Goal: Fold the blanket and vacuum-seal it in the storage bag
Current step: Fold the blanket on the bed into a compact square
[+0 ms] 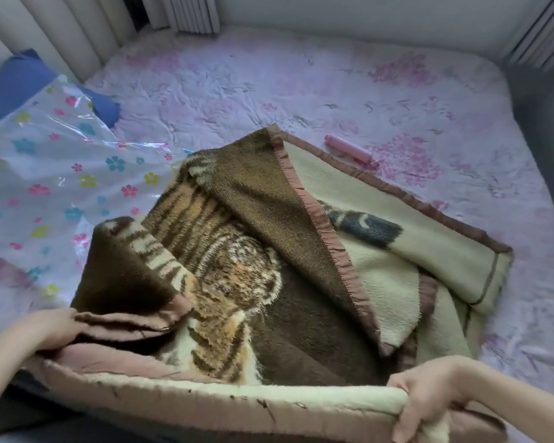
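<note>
A thick brown and cream blanket with a tiger pattern and pink-brown trim lies partly folded on the bed. My left hand grips its near left edge, fingers curled into the fabric. My right hand grips the near right edge, which is lifted off the bed. A clear storage bag printed with coloured flowers lies flat to the left of the blanket, partly under it. A pink hand pump lies on the bed behind the blanket.
The bed has a pink floral sheet, open behind and to the right of the blanket. A blue pillow sits at the far left by the padded headboard. A radiator and wall stand behind the bed.
</note>
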`<state>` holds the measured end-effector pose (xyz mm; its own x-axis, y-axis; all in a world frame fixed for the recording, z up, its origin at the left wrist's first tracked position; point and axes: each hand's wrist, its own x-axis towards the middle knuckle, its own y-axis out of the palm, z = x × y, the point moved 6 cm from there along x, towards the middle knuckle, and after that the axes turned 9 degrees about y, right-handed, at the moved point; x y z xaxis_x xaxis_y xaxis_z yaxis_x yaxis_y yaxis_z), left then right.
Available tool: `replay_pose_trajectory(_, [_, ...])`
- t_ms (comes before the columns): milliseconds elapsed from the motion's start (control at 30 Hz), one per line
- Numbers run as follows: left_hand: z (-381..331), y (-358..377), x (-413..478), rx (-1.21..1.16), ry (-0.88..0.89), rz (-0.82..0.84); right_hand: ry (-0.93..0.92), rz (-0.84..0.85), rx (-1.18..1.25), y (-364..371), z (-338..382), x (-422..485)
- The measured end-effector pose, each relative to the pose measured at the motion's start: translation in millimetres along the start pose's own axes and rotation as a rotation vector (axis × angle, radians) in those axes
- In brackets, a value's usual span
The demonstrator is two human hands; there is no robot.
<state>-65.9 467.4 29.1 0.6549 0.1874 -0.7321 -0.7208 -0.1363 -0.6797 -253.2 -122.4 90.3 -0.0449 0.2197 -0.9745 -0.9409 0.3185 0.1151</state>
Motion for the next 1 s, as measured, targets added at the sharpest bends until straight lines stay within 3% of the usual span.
replay_pose_trajectory(100, [-75.5, 7.0, -31.1, -0.195, 0.015, -0.270, 0.031, -0.146, 0.059, -19.1, -23.0, 46.2])
replay_pose_trajectory(167, [-113.9, 18.1, -20.7, -0.379, 0.035, -0.337, 0.091, -0.273, 0.104, -43.5, -54.0, 74.9])
replay_pose_trajectory(233, [-151.0, 25.8, 1.7, -0.374, 0.051, -0.336, 0.180, -0.362, 0.128, -61.9, -81.3, 95.1])
replay_pose_trajectory(300, [-192.2, 24.3, 21.1, -0.211, 0.068, -0.291, 0.245, -0.383, 0.078, -73.6, -90.7, 109.8])
replay_pose_trajectory(367, [-234.7, 9.9, 41.6, 0.120, 0.138, -0.335, 0.222, -0.411, 0.083, -92.7, -85.4, 120.3])
replay_pose_trajectory(433, [-283.3, -8.4, 68.8, 0.416, 0.299, -0.416, 0.137, -0.514, 0.264, -132.2, -76.4, 132.3])
replay_pose_trajectory(533, [-356.7, -27.8, 105.5, 0.453, 0.585, -0.464, 0.095, -0.796, 0.500, -197.2, -62.2, 143.3])
replay_pose_trajectory(667, [-460.2, -33.7, 148.5, 0.516, 0.815, -0.442, 0.111, -0.825, 0.663, -249.6, -38.8, 171.1])
replay_pose_trajectory(833, [-549.7, -28.8, 174.0, 0.693, 1.007, -0.374, 0.048, -0.893, 0.635, -270.7, -32.5, 183.5])
replay_pose_trajectory(1000, [-605.8, -35.5, 195.7, 0.944, 1.157, -0.218, -0.092, -1.232, 0.670, -321.4, -44.4, 121.9])
